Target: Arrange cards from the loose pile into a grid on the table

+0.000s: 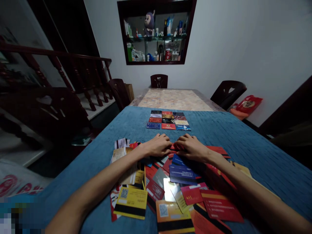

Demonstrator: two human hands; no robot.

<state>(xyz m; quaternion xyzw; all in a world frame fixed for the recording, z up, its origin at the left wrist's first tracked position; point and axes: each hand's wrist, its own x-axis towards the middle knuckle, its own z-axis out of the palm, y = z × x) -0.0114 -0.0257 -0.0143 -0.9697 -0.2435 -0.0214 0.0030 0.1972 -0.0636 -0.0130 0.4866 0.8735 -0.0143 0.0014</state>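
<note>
A loose, overlapping pile of plastic cards (158, 177) in red, yellow, blue and white lies on the blue tablecloth (102, 130). At the far side of the pile are my left hand (159, 145) and my right hand (191, 147), close together with curled fingers. A red card (173, 148) shows between their fingertips; whether either hand grips it is hidden. Under my right wrist sits a blue card (182, 174). Beyond my hands, a neat block of cards (168, 120) is laid in three columns.
Dark wooden chairs (159, 80) stand around the table, whose far end shows a patterned top (174, 97). A stair railing (56, 53) runs at the left. A wall cabinet (156, 63) holds a plush toy and bottles. At right is a red bag (250, 104).
</note>
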